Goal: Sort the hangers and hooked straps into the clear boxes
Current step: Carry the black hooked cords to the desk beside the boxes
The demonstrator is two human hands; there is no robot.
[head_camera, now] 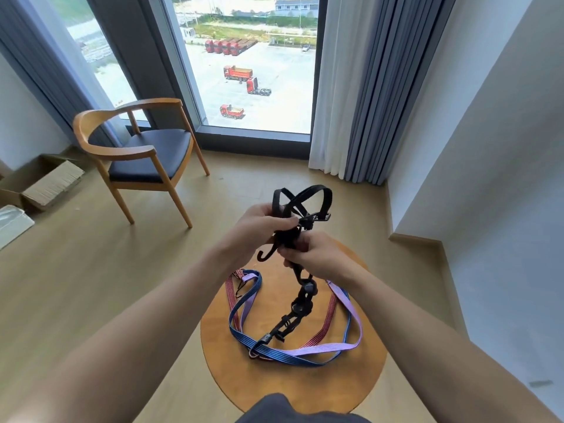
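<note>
- While pinched in both grips above the far edge of the round table (335, 386), hangs as one black tangle: black hooked strap (317, 190) looping upward, black chain-style hanger (300, 303) trailing downward.
- Left grip (262, 222): fingers curled round the gathered strap loops, the higher and farther of the two; black hook (267, 254) jutting out beneath it toward the table's left edge.
- Right grip (311, 254): closed round the neck of the tangle where the hanger's top end enters, just below and right of the left one, touching or nearly so. Cannot tell whether strap strands sit inside those fingers too.
- Long axis of the hanger: from the right grip down and a little leftward to the table's middle, lower end resting on the blue-and-lilac strap (283, 354). Possibly caught in it; not clear.
- Judged the deciding relation: hanger below the right grip, strap loops above the left. Probably calls for drawing the two apart along that near-upright line.
- Judged risk: lifting might drag the blue-and-lilac strap off the table along with the hanger's end.
- Red striped strap (331, 309) lying flat, crossing the blue-and-lilac one, from the left edge round toward the right.
- No clear boxes in view, so no telling which way either piece must travel.
- On the floor beyond the table's far-left side: wooden armchair (137, 148), open cardboard box (45, 184).
</note>
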